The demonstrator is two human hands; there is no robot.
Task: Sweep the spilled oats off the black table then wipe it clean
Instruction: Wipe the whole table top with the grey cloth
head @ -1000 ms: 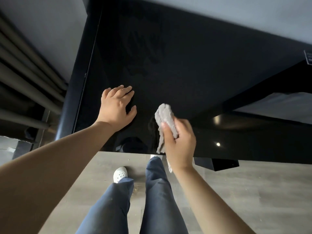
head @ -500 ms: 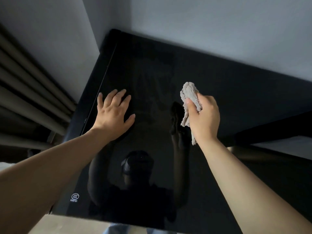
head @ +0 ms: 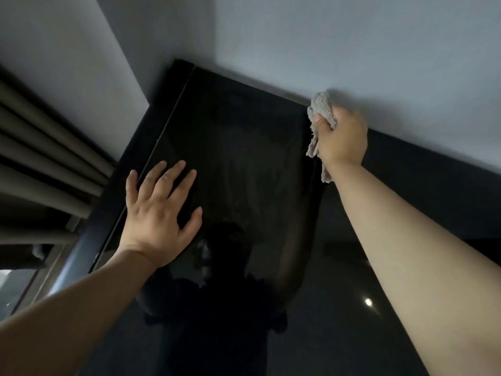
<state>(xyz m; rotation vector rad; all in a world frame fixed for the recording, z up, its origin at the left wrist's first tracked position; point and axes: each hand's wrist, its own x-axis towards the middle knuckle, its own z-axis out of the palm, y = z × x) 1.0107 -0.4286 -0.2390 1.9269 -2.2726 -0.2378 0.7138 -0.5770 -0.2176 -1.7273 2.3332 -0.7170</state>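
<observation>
Right hand [head: 342,138] clenches the rag [head: 320,109] at the surface's [head: 244,147] one-o'clock edge, beside the wall [head: 352,50] — left hand [head: 160,213] flat, released, eight o'clock.

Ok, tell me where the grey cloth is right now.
In the head view, the grey cloth is bunched in the right hand, at the black table's far edge by the wall.

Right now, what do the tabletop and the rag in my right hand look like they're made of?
Tabletop: likely glossy black glass or lacquer, since it mirrors the person and a light. Rag: soft grey fabric, probably terry or microfibre, crumpled in the right hand.
</observation>
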